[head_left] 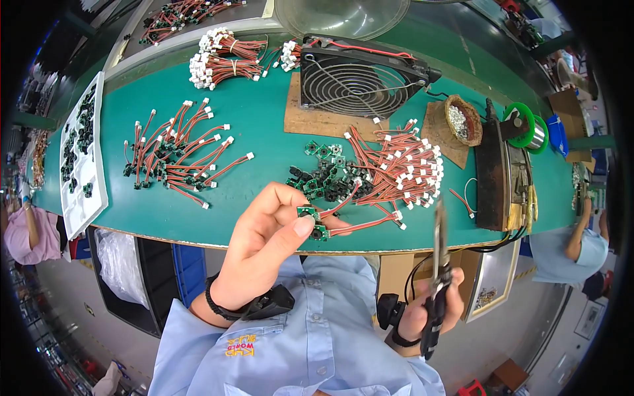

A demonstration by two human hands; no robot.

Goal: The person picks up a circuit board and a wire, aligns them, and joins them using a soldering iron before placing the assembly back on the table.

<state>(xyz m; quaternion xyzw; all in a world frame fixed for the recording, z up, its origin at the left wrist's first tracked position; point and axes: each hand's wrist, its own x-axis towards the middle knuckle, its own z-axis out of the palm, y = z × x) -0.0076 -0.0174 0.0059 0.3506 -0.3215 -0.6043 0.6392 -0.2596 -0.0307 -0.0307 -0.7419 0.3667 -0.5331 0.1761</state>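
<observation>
Green square circuit boards [319, 232] pinched in left hand [263, 245]
Faces are exposed, seemingly for access; black-handled metal pliers [437, 284] are gripped in right hand [416, 318].

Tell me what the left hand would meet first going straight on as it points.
The left hand would likely meet the heap of green circuit boards first, though its height above them is unclear.
</observation>
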